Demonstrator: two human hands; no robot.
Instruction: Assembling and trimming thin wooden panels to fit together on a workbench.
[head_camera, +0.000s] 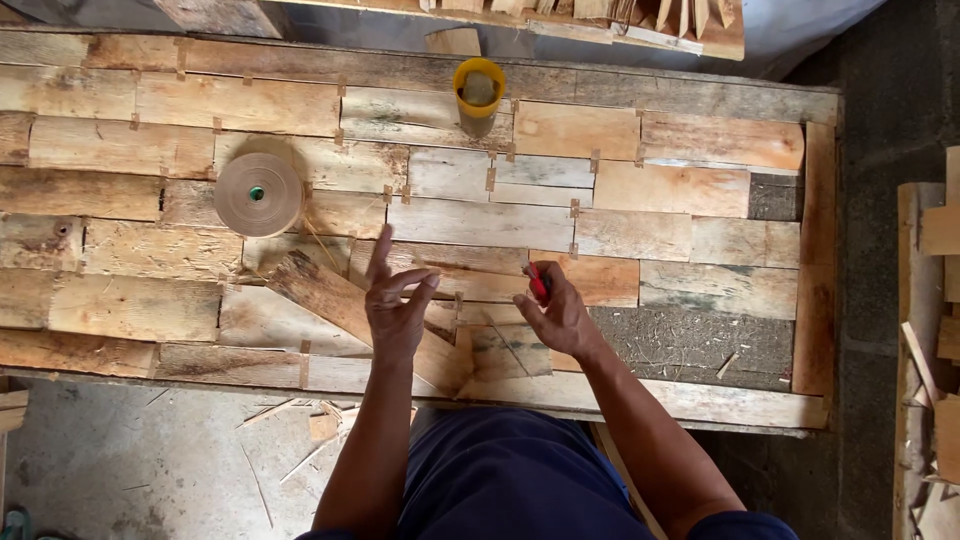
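over the near edge of the patchwork board panel (690, 190), i am seeing my left hand (398, 310) hovering with fingers spread wide and holding nothing, just above a diagonal wood offcut (330, 295) lying tilted across the taped boards. my right hand (558, 318) is closing around a small red tool (538, 281), its tip poking up past the fingers, just beside the left hand and over a greenish plank piece (505, 352). a roll of brown paper tape (259, 194) is lying flat well to the left, and a yellow-rimmed cup (478, 95) is standing at the far edge.
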